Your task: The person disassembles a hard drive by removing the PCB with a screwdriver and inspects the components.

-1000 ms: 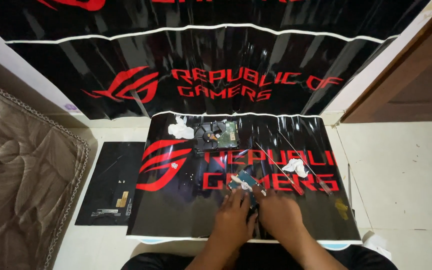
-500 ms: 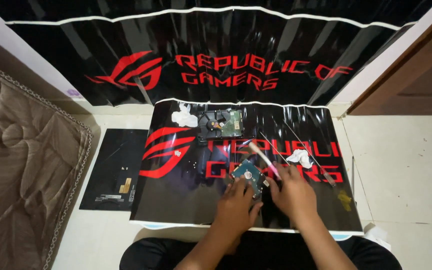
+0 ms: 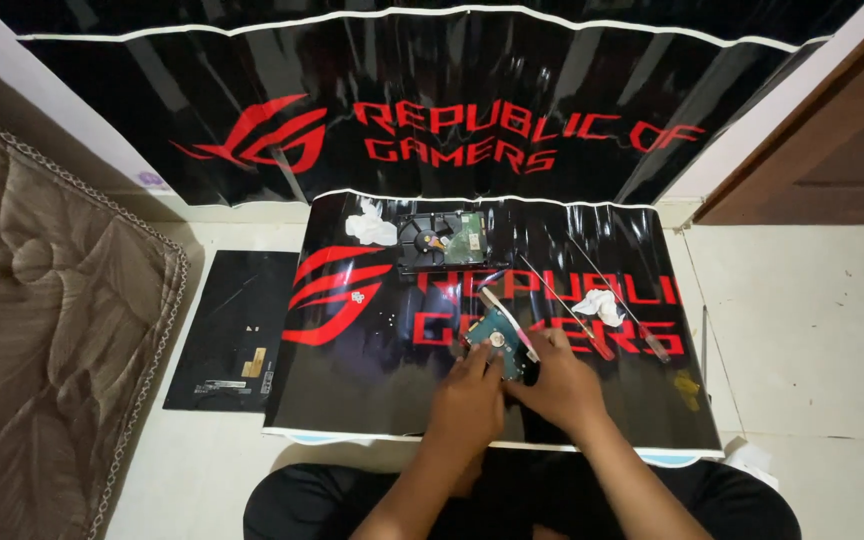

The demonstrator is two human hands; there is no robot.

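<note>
I sit on the floor with my legs just under the near edge of the glossy black plastic banner with red lettering (image 3: pixel 352 400), which serves as my work mat. My left hand (image 3: pixel 467 395) and my right hand (image 3: pixel 557 385) lie close together, nearly touching, and between their fingertips they hold the small teal circuit board with a round metal centre (image 3: pixel 495 340); the fingers of both are curled and pinching its near edge, as far as I can tell. The board is tilted, just beyond my fingers, and a thin pink-handled tool (image 3: pixel 512 325) lies across it. I judge I am in the middle of taking this board apart, and the next move would need a steady grip and a careful, small turn or lift. A little to the right, a crumpled white tissue (image 3: pixel 600 305) and two long thin metal rods (image 3: pixel 602 300) rest on the mat. Farther away lies an opened black hard drive with a green board (image 3: pixel 442 240), with another white tissue (image 3: pixel 370 230) just left of it.
</note>
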